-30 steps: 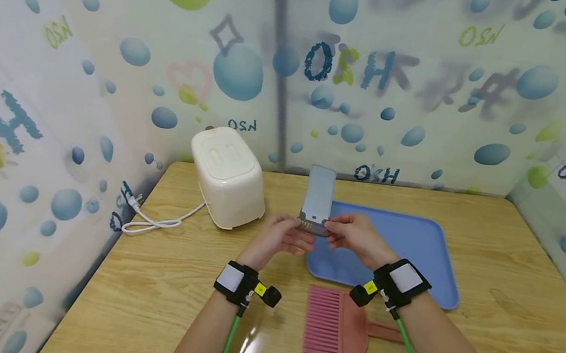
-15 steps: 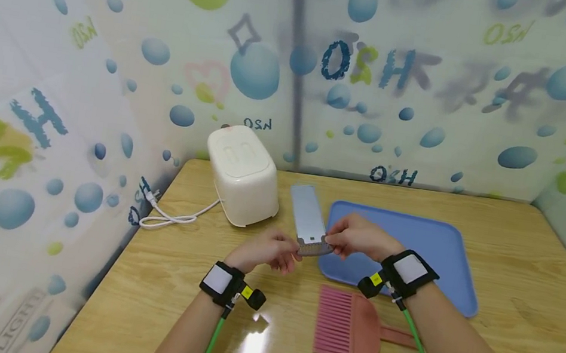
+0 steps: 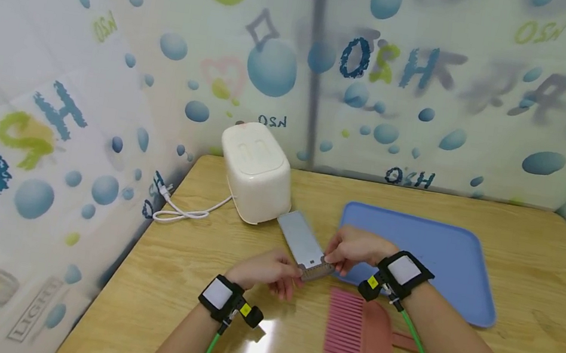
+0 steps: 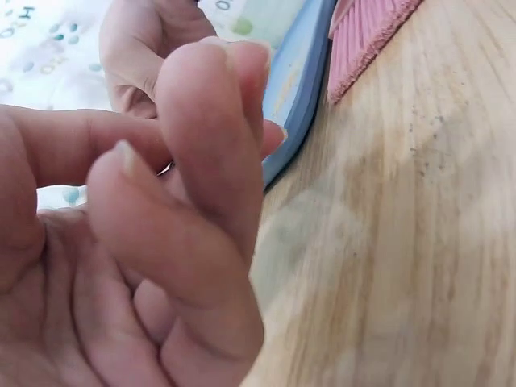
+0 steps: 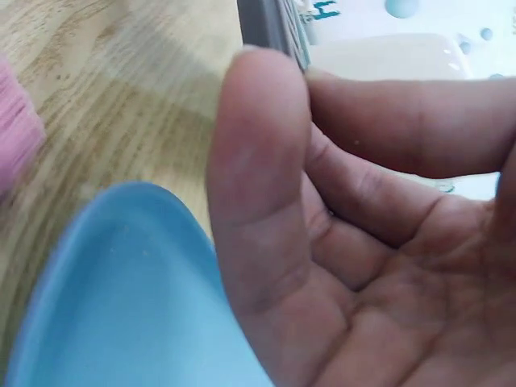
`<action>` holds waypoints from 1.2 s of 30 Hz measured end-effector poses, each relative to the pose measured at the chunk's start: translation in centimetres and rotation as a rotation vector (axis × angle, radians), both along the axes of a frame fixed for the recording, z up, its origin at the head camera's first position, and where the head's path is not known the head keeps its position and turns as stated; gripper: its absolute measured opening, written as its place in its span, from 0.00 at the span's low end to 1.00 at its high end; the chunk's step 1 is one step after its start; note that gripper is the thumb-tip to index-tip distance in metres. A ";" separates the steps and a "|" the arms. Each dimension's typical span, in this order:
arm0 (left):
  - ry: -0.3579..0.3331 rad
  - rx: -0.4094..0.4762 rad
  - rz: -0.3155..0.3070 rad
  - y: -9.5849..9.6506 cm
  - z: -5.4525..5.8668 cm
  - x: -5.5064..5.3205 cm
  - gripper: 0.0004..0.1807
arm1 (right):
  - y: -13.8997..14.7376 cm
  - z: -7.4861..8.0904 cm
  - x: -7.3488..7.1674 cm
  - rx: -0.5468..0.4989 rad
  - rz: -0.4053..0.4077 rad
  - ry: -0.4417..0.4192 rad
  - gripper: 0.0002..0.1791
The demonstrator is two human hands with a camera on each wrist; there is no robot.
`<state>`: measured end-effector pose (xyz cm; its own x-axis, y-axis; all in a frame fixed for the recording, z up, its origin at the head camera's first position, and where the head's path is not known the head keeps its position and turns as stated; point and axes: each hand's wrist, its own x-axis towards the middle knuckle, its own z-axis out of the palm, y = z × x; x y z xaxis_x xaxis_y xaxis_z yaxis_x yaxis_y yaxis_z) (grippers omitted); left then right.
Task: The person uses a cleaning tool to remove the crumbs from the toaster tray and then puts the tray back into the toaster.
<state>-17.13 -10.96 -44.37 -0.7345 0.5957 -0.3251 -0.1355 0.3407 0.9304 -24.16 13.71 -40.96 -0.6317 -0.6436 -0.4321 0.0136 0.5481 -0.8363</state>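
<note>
In the head view, a flat silver crumb tray with a grey-brown grip edge slants toward the lower right side of the white toaster. My left hand pinches the left end of that grip edge between thumb and finger. At its right end, my right hand pinches it too. The right wrist view shows a dark strip of the crumb tray beyond the thumb tip. In the left wrist view, curled fingers of my left hand hide the crumb tray.
A blue tray lies partly behind the right hand. In front of it is a pink-bristled brush, its handle passing under the right forearm. The toaster's white cord is looped at the left. Patterned sheeting encloses the table's back.
Both hands have brought the crumb tray down and nearer to me, and its far end has swung left to the toaster's lower side. The head view has shifted.
</note>
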 end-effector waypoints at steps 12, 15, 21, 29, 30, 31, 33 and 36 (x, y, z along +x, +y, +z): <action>-0.035 -0.002 0.001 -1.2 -1.0 0.6 0.16 | -1.9 -1.5 -0.2 0.021 0.009 -0.030 0.07; -0.034 0.002 0.007 -1.7 -1.1 0.6 0.17 | -2.4 -1.7 -0.3 0.014 0.007 -0.032 0.06; -0.025 -0.013 0.041 -2.5 -1.1 0.4 0.16 | -3.5 -2.0 -0.5 0.012 -0.008 -0.037 0.05; -0.012 -0.037 0.116 -3.3 -1.2 0.3 0.16 | -5.1 -2.6 -1.0 0.006 -0.044 -0.027 0.05; -0.013 -0.038 0.128 -3.4 -1.3 0.2 0.16 | -5.3 -2.6 -1.1 0.006 -0.049 -0.020 0.05; -0.016 -0.039 0.138 -3.4 -1.3 0.2 0.16 | -5.5 -2.7 -1.1 0.008 -0.054 -0.013 0.05; -0.020 -0.043 0.154 -3.6 -1.3 0.1 0.16 | -5.9 -2.7 -1.2 0.014 -0.058 0.002 0.05; -0.017 -0.053 0.176 -3.8 -1.5 -0.2 0.17 | -6.5 -2.9 -1.4 0.025 -0.078 0.008 0.04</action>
<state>-17.28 -14.78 -45.84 -0.8200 0.4402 -0.3659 -0.2128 0.3590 0.9088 -25.52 7.18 -43.83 -0.6829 -0.5816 -0.4420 0.0499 0.5665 -0.8225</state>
